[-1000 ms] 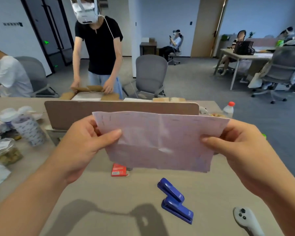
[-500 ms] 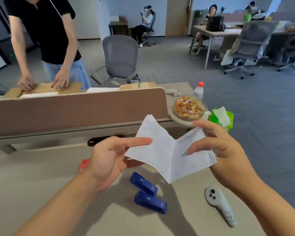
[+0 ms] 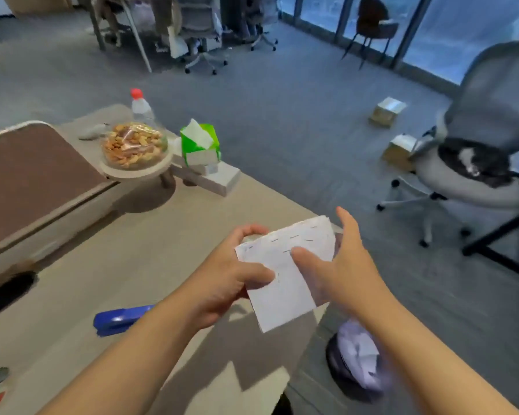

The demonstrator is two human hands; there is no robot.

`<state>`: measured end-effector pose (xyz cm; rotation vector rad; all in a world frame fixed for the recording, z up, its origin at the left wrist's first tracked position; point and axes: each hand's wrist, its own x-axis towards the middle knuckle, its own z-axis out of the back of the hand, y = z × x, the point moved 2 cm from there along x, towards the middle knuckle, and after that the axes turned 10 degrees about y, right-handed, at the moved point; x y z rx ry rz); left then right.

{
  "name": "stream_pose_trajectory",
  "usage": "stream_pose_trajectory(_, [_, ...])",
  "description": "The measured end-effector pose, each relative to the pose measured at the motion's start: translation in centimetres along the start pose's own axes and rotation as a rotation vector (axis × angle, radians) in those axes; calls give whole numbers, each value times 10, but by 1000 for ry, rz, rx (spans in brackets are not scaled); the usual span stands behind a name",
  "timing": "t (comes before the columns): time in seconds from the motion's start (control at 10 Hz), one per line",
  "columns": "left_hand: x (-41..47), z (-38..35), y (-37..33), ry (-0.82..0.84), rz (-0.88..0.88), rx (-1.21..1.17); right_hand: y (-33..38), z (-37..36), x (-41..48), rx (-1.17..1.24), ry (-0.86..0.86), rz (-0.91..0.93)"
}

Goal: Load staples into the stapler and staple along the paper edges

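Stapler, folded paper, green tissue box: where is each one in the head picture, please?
blue stapler (image 3: 120, 320): head view, on its top cover.
folded paper (image 3: 282, 301): head view, on its bare lower half.
green tissue box (image 3: 189, 145): head view, on its green side.

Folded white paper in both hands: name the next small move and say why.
Probably drop the folded white paper into the dark waste bin of crumpled paper below: staples already line it, and the left hand and right hand hold it near the bin.
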<state>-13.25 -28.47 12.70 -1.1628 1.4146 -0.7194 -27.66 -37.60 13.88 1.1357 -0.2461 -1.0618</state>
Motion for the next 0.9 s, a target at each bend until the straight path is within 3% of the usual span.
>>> stream_pose_trajectory(0.1, [39,-46,18,161,107,82,-71,62,-18,263,-18,-235])
stream_pose_trajectory(0.2, [84,-93,47,257,178,126,-148,116,-36,485,-153,-386])
stream_pose_trajectory(0.3, [128,-130,82,215,254,136,-229,152,-44,574,-354,-549])
stream_pose_trajectory(0.5, [214,-185,152,147,364,171,-387,166,-16,736,-530,-816])
stream_pose_trajectory(0.7, [282,-197,224,63,436,228,-522,140,48,700,-567,-956])
stream_pose_trajectory(0.9, [314,-197,268,13,499,235,-596,114,86,658,-460,-925])
